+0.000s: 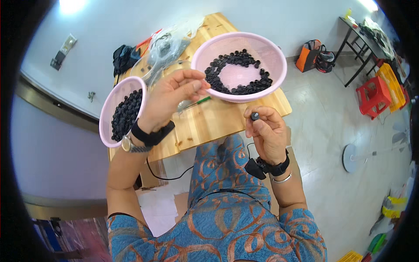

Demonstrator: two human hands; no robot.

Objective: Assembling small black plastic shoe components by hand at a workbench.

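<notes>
Between the thumb and fingers of my right hand [270, 135] is a small black knob [255, 116] with a light mark on its top, held in front of the table edge. My left hand [176, 94] is closed in a pinch beside the near left rim of the large pink basket [283, 65]; whatever its fingertips hold, if anything, is too small to make out. Many black knobs [251, 89] lie in a ring inside that basket. A smaller pink basket [104, 118] left of my left wrist holds a dense heap of similar black pieces [126, 114].
A green-handled tool [204, 100] lies on the wooden table [192, 131] near the large basket. Clear plastic bags [166, 48] and a dark bundle [124, 59] sit toward the back. On the right are a red stool [373, 97], a fan [349, 158] and an orange-black bag [308, 56].
</notes>
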